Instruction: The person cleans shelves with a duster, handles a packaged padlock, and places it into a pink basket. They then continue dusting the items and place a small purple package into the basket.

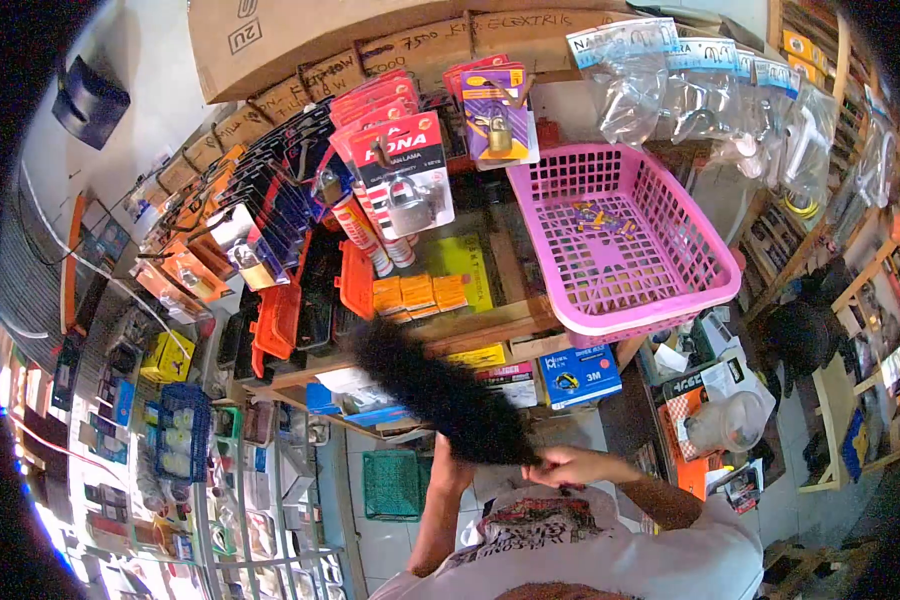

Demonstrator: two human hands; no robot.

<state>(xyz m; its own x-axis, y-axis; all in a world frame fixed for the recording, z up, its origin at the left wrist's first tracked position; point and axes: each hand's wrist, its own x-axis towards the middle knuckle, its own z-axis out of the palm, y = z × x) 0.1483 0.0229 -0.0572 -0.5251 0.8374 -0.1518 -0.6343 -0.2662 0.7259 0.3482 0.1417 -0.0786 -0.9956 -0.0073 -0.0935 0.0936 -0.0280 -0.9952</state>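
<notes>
A black fluffy duster [450, 400] slants across the middle of the view, its far end close to the front edge of the wooden table. My right hand [572, 466] is closed at the near end of the duster, in front of my shirt. Against the underside of the fluff is my left hand [454, 468]; its fingers are mostly hidden behind the duster, so their grip does not show. Just beyond the duster, small orange-yellow boxes [420, 293] lie on the table beside an open orange case [356, 280].
A pink plastic basket [705, 280] with small items inside stands at the table's right. Packaged padlocks [407, 205] hang above the table, and bagged fittings [630, 95] hang at upper right. Blue 3M box [580, 377] sits below the tabletop. Glass shelves line the left; a green basket [390, 485] is on the floor.
</notes>
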